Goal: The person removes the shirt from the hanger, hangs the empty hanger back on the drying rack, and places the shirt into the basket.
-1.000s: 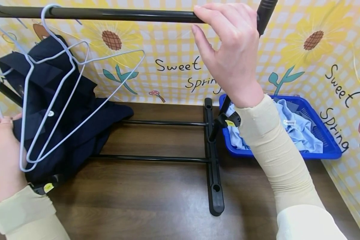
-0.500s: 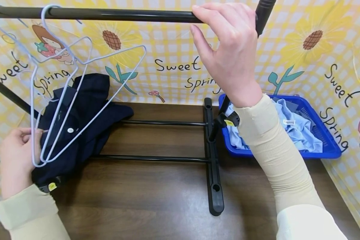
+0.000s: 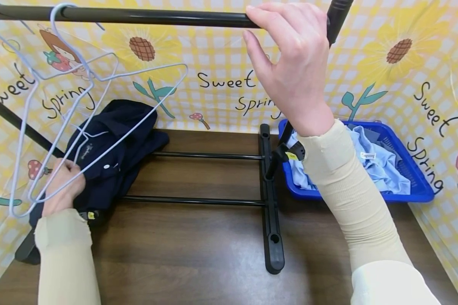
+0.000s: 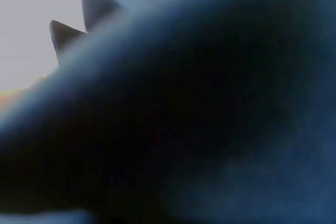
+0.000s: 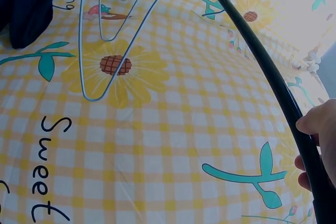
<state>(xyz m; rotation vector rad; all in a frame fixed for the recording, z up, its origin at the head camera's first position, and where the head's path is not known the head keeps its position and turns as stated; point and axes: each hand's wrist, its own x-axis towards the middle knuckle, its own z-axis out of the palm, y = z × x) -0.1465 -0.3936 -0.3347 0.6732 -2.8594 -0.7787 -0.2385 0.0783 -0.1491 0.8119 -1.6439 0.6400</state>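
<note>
In the head view my left hand [image 3: 66,182] is curled at the left edge of a dark navy shirt [image 3: 126,135] with a white button. It grips one arm of a pale wire hanger [image 3: 87,136] at the shirt's collar; the fingertips are partly hidden. The shirt lies low over the rack's left side. Only blurred dark cloth [image 4: 184,93] fills most of the left wrist view. My right hand [image 3: 294,59] grips the black rail [image 3: 156,18] near its right end, fingers over the top; the right wrist view shows thumb and fingers around the bar [image 5: 262,61].
Two pale hangers [image 3: 70,93] hang from the rail in front of my left hand. The rack's black foot [image 3: 272,228] and lower bars [image 3: 198,201] stand on the wooden table [image 3: 156,254]. Behind the right forearm is a blue basket [image 3: 423,190] holding light blue clothes [image 3: 381,169].
My left hand has moved right, behind the hanging hangers, and the navy shirt has dropped and shifted right with it. The hanging hangers have swayed. My right hand stays on the rail.
</note>
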